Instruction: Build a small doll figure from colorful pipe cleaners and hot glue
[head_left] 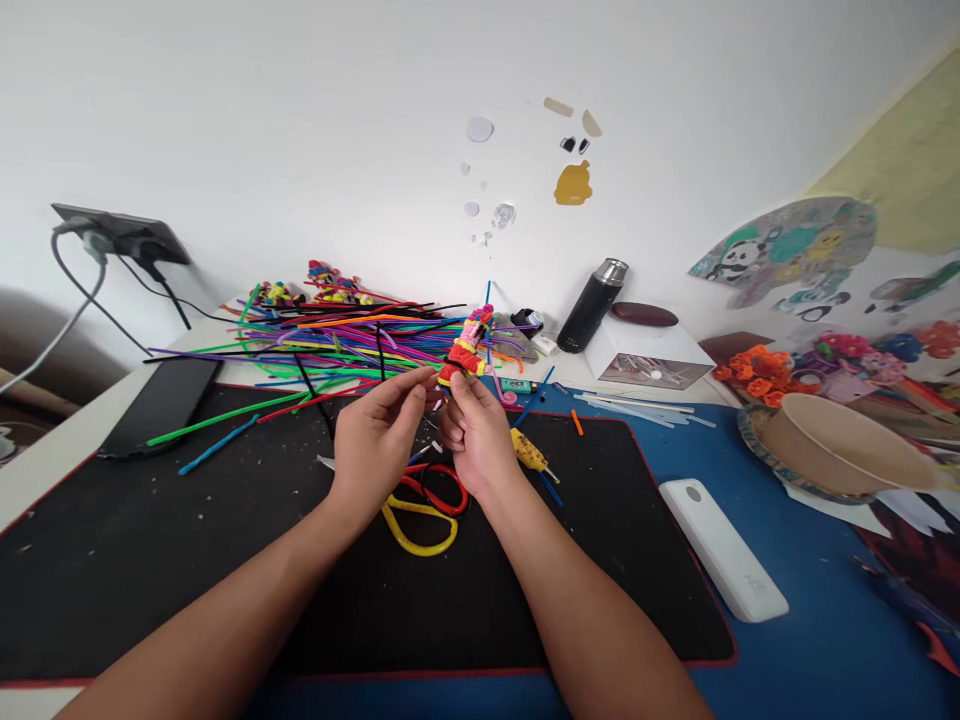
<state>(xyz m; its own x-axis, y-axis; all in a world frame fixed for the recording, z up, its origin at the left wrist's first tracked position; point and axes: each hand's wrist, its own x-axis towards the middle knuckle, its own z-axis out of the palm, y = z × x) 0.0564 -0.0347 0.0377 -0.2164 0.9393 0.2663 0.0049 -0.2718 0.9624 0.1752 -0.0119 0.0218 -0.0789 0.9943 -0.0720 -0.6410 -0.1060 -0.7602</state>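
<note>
A small figure (466, 352) of red, yellow and pink pipe cleaners is held upright above the black mat (585, 560). My right hand (476, 430) pinches its lower part between thumb and fingers. At its left side, my left hand (382, 425) has thumb and fingers pressed together; what lies between them is too small to make out. Below my hands lie scissors with yellow and red handles (420, 548). A yellow glue gun (529, 452) rests just right of my right hand.
Many coloured pipe cleaners (352, 345) are piled along the wall. A black phone (161, 405) lies left. A black bottle (592, 305), a white box (646, 350), a white power bank (724, 550) and a beige bowl (847, 445) stand or lie right.
</note>
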